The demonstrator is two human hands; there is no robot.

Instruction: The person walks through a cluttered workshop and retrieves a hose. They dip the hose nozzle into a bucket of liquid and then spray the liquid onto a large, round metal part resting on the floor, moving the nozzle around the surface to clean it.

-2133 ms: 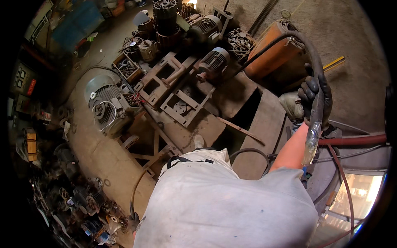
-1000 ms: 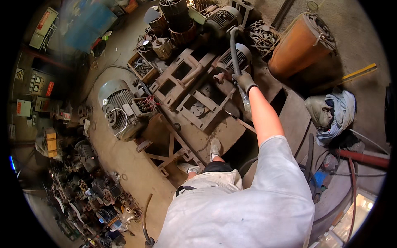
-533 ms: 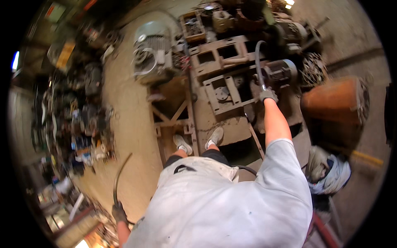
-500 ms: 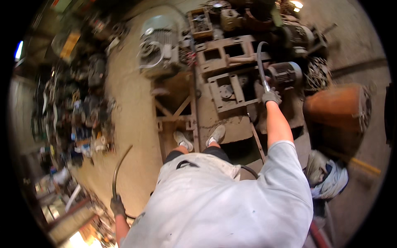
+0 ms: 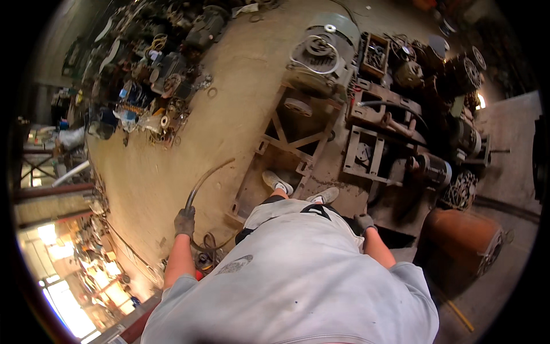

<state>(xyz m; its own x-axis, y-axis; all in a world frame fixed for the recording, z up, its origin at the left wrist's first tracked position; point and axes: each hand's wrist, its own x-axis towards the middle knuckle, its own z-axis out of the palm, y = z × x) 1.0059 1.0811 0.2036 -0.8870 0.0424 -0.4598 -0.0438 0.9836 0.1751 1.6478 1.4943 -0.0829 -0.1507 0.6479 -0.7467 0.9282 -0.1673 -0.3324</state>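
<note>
My left hand point(image 5: 184, 222), in a dark work glove, is closed around a stiff dark hose point(image 5: 201, 182). The hose's free end curves up and to the right over the floor, and more of it loops below the hand beside my hip. My right hand point(image 5: 364, 222), also gloved, is low beside my right hip, and nothing can be seen in it. Its fingers are too small and partly hidden to read. A dark curved hose point(image 5: 395, 106) lies across a rusty steel frame point(image 5: 375, 117), ahead and to the right.
A large grey electric motor point(image 5: 321, 54) stands ahead on a steel base point(image 5: 298, 129), near my shoes. Smaller motors point(image 5: 432, 170) and a rusty orange cylinder point(image 5: 458, 241) are at the right. Machine parts point(image 5: 169, 74) lie heaped at the far left. A dark pit opening lies by my right hand.
My right hand has drawn back from the reach ahead to my hip; the hose it held now lies on the steel frame. My view has turned left. The left hand still holds its hose.
</note>
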